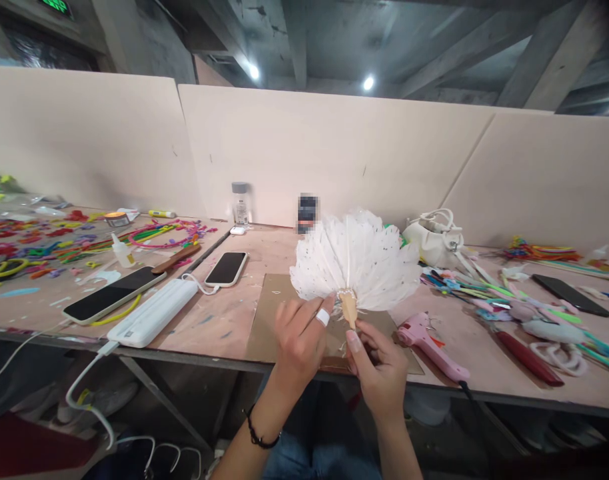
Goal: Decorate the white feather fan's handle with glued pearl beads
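Observation:
A white feather fan (354, 260) with small dark and coloured specks spreads upright in front of me. Its short wooden handle (349, 311) is pinched between the thumb and fingers of my right hand (379, 363). My left hand (300, 337), with a white wrap on one finger, is closed at the left side of the fan's base; its fingertips are partly hidden there. Beneath both hands lies a brown cardboard sheet (269, 320). A pink glue gun (434, 347) rests on the table just right of my right hand.
Left of the cardboard are a phone (227, 269), a white power bank (154, 313) with cables, and another phone (112, 293). Coloured pipe cleaners (489, 293), a red-handled tool (529, 357) and a white bag (432, 237) lie to the right. A bottle (240, 205) stands against the back panel (264, 153).

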{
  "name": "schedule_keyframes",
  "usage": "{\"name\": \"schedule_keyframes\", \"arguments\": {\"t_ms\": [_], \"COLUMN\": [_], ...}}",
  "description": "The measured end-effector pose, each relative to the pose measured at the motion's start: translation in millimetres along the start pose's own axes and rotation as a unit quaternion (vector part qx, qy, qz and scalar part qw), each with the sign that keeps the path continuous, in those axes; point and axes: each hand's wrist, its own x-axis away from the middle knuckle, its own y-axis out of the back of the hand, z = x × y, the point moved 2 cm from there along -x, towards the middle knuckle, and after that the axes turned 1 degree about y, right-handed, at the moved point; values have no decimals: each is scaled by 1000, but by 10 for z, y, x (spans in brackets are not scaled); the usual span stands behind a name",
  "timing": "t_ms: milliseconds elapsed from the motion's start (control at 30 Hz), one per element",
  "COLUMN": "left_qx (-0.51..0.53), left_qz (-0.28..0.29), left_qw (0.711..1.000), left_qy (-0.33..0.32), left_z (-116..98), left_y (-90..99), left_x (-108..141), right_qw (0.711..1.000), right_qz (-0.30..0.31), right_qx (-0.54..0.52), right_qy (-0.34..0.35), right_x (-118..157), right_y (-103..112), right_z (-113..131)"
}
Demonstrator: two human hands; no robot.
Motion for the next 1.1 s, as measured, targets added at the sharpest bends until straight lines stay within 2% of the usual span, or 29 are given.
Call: {"name": "schedule_keyframes", "arguments": {"t_ms": [533,800,1100], "left_qx": [-6,1,6], "left_qz": [3,-1,0], "left_qw": [1000,1000,1000], "left_qy": [2,-4,-3], "left_z": [12,15,9], "left_y": [-3,-16,7], "left_x": [24,26,46], "right_qw": [1000,999,999], "right_qz": [8,25,11], "right_qx": [-1,-12,-35], "right_qy": [-5,23,17], "right_x": [4,-25,-47], "right_y": [-1,-4,-34], "right_z": [19,57,126]}}
